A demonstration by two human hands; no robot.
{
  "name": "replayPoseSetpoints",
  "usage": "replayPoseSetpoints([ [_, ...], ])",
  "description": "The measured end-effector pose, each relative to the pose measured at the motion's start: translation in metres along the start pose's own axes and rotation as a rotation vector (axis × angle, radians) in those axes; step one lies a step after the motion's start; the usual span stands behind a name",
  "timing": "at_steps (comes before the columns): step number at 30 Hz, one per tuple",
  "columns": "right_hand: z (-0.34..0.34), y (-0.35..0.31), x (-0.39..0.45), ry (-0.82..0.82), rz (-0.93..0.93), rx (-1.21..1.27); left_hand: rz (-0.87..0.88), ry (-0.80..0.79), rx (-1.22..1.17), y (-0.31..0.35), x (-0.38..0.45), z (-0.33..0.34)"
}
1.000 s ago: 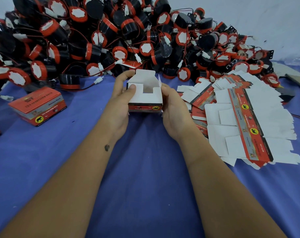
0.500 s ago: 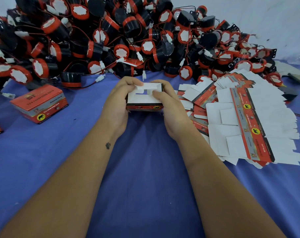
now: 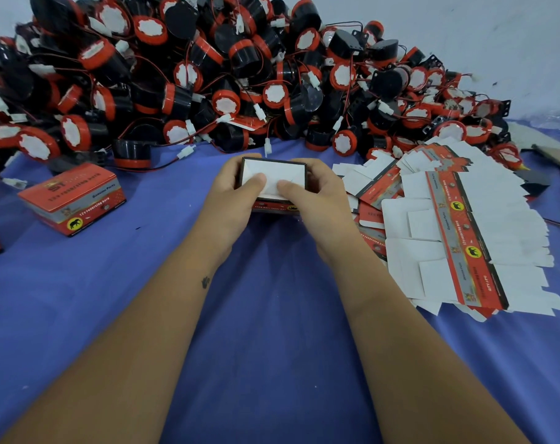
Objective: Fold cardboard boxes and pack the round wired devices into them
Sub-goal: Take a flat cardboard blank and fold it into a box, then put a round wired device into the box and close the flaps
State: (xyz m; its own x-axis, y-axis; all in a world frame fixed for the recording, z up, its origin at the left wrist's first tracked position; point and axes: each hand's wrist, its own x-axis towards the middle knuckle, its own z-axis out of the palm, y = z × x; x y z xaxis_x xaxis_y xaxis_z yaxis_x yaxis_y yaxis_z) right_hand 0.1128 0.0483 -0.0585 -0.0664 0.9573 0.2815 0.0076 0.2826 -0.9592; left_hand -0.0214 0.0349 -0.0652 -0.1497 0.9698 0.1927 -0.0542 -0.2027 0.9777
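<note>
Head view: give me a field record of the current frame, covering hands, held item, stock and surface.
left hand: grips the box's left end, thumb pressing the white flaps
right hand: grips the right end, thumb on the flaps
held item: small red and white cardboard box, white end flaps folded in
stock behind: heap of round black and red wired devices
stock right: pile of flat unfolded box blanks
finished: closed red box, left of the hands
surface: blue cloth
</note>
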Motion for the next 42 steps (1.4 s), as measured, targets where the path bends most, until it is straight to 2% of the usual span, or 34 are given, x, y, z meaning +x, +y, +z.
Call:
replayPoseSetpoints([
  [6, 0.002, -0.002, 0.0, 0.029, -0.006, -0.074, 0.016, 0.003, 0.018, 0.001, 0.0, -0.001],
  [10, 0.006, -0.004, 0.001, 0.097, 0.158, 0.03, -0.004, 0.041, 0.022, 0.0, 0.0, -0.001],
  [12, 0.01, -0.004, 0.002, 0.11, 0.146, -0.139, -0.008, 0.043, 0.08, -0.002, 0.0, -0.001],
  [14, 0.012, -0.005, 0.002, 0.139, 0.147, -0.203, -0.001, 0.024, 0.093, -0.004, 0.001, 0.0],
  [17, 0.01, -0.012, 0.007, 0.118, 0.233, 0.09, -0.012, 0.019, 0.192, -0.003, 0.003, 0.001],
  [19, 0.005, -0.014, 0.006, 0.118, 0.198, 0.268, -0.03, 0.019, 0.21, -0.004, 0.005, -0.001],
  [21, 0.001, -0.012, 0.003, 0.116, 0.104, 0.331, -0.09, -0.021, 0.128, -0.003, 0.007, -0.001],
  [24, -0.001, -0.008, -0.006, 0.094, -0.03, 0.2, -0.208, -0.06, 0.026, 0.0, 0.015, -0.004],
  [27, 0.005, -0.004, -0.013, -0.046, -0.097, 0.075, -0.202, -0.093, -0.03, 0.0, 0.013, -0.013],
  [29, 0.011, -0.002, -0.007, -0.021, -0.09, 0.055, -0.158, 0.014, -0.126, 0.0, 0.013, -0.019],
  [31, 0.016, -0.001, 0.012, 0.094, -0.008, -0.001, -0.121, 0.252, -0.24, 0.0, 0.017, -0.023],
  [33, 0.021, 0.003, 0.034, 0.122, 0.052, -0.15, -0.081, 0.484, -0.243, 0.001, 0.02, -0.026],
  [37, 0.055, 0.018, 0.079, -0.105, -0.033, -0.512, 0.036, 0.732, -0.24, -0.004, 0.021, -0.031],
  [40, 0.098, 0.023, 0.11, -0.261, -0.22, -0.615, 0.062, 0.84, -0.311, -0.009, 0.026, -0.035],
  [42, 0.124, 0.029, 0.124, -0.386, -0.273, -0.698, 0.054, 0.903, -0.344, -0.014, 0.029, -0.038],
])
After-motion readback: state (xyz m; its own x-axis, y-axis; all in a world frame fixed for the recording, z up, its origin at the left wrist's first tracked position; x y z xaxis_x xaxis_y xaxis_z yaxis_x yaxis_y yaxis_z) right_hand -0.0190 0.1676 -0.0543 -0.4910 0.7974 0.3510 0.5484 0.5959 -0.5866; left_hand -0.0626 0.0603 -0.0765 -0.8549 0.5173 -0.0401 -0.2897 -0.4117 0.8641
